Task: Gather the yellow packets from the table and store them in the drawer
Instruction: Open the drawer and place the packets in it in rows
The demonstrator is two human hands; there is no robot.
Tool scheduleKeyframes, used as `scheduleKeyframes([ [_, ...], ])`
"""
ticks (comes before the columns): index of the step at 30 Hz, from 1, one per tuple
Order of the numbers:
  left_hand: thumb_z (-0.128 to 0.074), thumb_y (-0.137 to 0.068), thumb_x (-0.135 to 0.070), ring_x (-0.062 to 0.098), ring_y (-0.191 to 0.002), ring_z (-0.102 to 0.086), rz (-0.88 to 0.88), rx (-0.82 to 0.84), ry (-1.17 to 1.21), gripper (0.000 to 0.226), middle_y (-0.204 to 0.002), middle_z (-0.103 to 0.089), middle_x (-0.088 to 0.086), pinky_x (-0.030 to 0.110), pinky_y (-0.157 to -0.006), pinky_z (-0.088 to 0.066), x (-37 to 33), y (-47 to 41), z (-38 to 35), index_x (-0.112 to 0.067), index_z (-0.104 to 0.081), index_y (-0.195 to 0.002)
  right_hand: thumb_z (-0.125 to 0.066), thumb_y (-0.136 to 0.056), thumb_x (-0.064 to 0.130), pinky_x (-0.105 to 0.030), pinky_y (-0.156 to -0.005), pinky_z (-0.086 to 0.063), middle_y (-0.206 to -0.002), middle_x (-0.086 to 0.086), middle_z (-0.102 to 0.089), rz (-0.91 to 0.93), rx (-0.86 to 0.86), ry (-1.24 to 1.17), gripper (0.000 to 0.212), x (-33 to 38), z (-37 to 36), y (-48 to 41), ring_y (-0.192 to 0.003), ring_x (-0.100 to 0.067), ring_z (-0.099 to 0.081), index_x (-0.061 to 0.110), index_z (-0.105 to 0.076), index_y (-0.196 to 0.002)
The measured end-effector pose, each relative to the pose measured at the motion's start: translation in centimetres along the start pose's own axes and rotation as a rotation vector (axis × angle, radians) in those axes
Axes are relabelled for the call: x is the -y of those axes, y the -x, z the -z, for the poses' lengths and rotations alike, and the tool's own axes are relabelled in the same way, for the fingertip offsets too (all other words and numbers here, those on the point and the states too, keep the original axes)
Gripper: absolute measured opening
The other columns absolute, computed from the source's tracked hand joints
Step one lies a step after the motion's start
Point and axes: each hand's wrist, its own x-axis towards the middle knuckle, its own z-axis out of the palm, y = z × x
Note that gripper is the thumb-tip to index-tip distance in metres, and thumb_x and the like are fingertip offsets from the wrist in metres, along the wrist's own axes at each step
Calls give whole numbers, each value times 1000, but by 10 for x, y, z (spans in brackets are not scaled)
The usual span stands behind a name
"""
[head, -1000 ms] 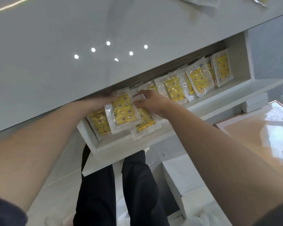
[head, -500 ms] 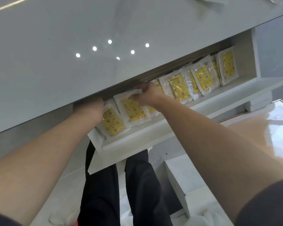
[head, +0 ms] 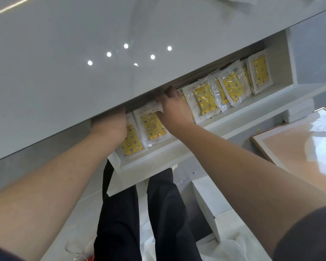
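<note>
While reaching deep into the open drawer (head: 177,156) under the glossy grey table (head: 64,72): left hand (head: 109,127) laid flat on the end packet (head: 132,144), fingers hidden beneath the tabletop, grasp impossible to tell; right hand (head: 173,108) curled, fingertips pinching the top edge of the next yellow packet (head: 151,125). Further along, a leaning row of packets (head: 231,87) filling the right end. Likely risks: slippery wrappers sliding flat or toppling the row; a raised corner catching on the table's underside at closing. More wrappers glimpsed blurred at the tabletop's far edge (head: 233,1). Pale floor below, ceiling spotlights mirrored in the top, framed board (head: 290,147) to the right.
</note>
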Motion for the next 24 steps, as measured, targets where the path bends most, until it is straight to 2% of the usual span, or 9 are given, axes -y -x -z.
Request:
scheduleKeyframes([
  [3, -54, -90, -19, 22, -85, -57, -113, 154, 38, 18, -95, -55, 3, 30, -64, -46, -16, 17, 19, -15, -52, -107, -59, -92, 22, -28, -72, -49, -125, -3, -52, -11, -22, -47, 24, -5, 32, 16, -114, -21, -51, 18, -60, -117],
  [6, -50, -92, -23, 22, -87, -59, -279, 248, 53, 17, -100, -60, 3, 33, -70, -52, -30, 32, 46, -14, -56, -104, -49, -96, 20, -25, -60, -39, -112, 0, -57, -43, -13, -85, 20, -15, 73, 34, -93, -20, -58, 16, -61, -111],
  [9, -44, -92, -18, 22, -83, -59, -429, 152, 2, 18, -97, -63, 3, 33, -65, -49, -49, 42, 83, -15, -60, -100, -45, -98, 21, -23, -56, -37, -103, 3, -61, -113, -48, -124, 21, -23, 117, 41, -80, -15, -56, 16, -61, -110],
  [12, -42, -93, -18, 23, -81, -59, -478, 37, 37, 19, -93, -63, 2, 35, -68, -52, -72, 38, 125, -16, -60, -98, -46, -97, 21, -17, -54, -34, -99, 6, -61, -175, -136, -165, 19, -36, 154, 33, -75, -10, -53, 18, -61, -109],
  [15, -44, -94, -20, 22, -82, -58, -435, -101, 142, 17, -94, -61, 1, 38, -71, -52, -94, 21, 164, -16, -59, -99, -46, -96, 20, -22, -59, -39, -100, 7, -59, -257, -215, -272, 20, -50, 180, 12, -76, -9, -53, 19, -60, -110],
  [19, -50, -91, -19, 25, -98, -55, -338, -284, 238, 23, -113, -54, 5, 40, -78, -51, -126, -12, 200, -13, -56, -112, -51, -95, 18, -22, -74, -41, -108, 7, -53, -349, -336, -459, 21, -71, 203, -25, -92, -8, -51, 19, -57, -116],
  [22, -60, -88, -32, 27, -105, -50, -192, -472, 245, 41, -120, -48, 9, 39, -80, -47, -150, -40, 222, -12, -49, -122, -56, -93, 23, -26, -76, -43, -111, 5, -52, -396, -397, -519, 24, -86, 218, -57, -98, -12, -52, 19, -53, -117],
  [24, -66, -82, -47, 30, -114, -46, -44, -492, 322, 63, -126, -45, 12, 42, -86, -45, -166, -58, 236, -11, -42, -128, -58, -91, 29, -32, -73, -46, -111, 0, -55, -502, -355, -582, 29, -94, 229, -73, -94, -16, -55, 19, -48, -117],
])
